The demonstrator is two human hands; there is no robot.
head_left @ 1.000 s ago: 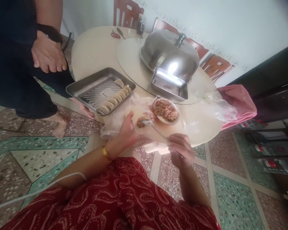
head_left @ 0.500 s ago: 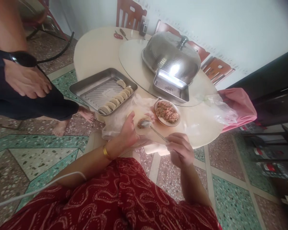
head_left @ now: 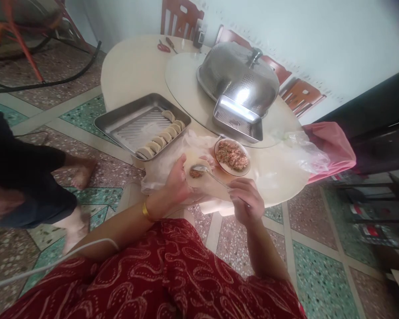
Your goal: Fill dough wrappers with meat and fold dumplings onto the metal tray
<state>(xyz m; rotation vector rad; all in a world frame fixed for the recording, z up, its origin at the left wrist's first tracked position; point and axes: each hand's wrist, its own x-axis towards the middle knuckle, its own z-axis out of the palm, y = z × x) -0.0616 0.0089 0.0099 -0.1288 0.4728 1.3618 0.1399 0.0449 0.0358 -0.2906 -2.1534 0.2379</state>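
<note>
My left hand (head_left: 179, 181) holds a pale round dumpling wrapper (head_left: 193, 160), its thumb along the near edge and the other fingers mostly hidden beneath. A small heap of meat filling (head_left: 195, 173) lies on the wrapper. My right hand (head_left: 248, 198) is closed round the handle of a metal spoon (head_left: 216, 178), whose bowl touches the filling. Just beyond the spoon stands a bowl (head_left: 235, 172) of minced filling. To the left, a metal tray (head_left: 119, 122) carries several folded dumplings (head_left: 166, 136) in a slanting row.
A large perforated metal dome (head_left: 232, 71) and a smaller metal tray (head_left: 237, 126) rest on the glass turntable (head_left: 179, 79). Crumpled plastic (head_left: 159, 173) lies by my left hand. Red scissors (head_left: 163, 46) lie at the back. Another person's legs (head_left: 36, 177) are at left.
The spoon's bowl has shifted slightly and tilted over the filling, uncovering more of it. The other person has moved toward the lower left, their watch-wearing arm out of view. My left hand stays nearly still.
</note>
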